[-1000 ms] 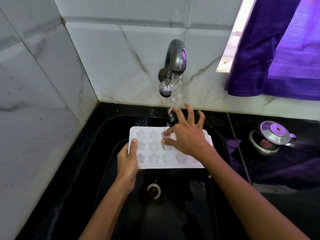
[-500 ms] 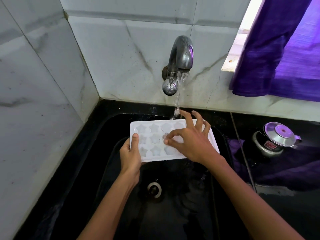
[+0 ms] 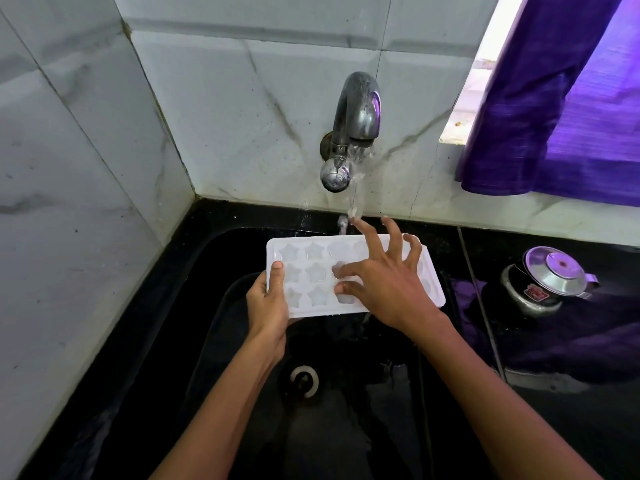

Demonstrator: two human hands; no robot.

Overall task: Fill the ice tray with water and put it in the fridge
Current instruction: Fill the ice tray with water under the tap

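Observation:
A white ice tray with star-shaped cells is held level over the black sink. My left hand grips its left end, thumb on top. My right hand lies spread over the tray's middle and right cells, fingers bent and touching the surface, hiding those cells. Water runs from the metal tap on the wall and falls at the tray's far edge by my right fingertips.
The sink drain lies below the tray. A steel kettle stands on the black counter at the right. A purple curtain hangs at the upper right. Marble walls close the left and back.
The tray has shifted slightly back toward the wall under the stream. My right hand's fingers have moved over the cells and spread wider. My left hand keeps its grip.

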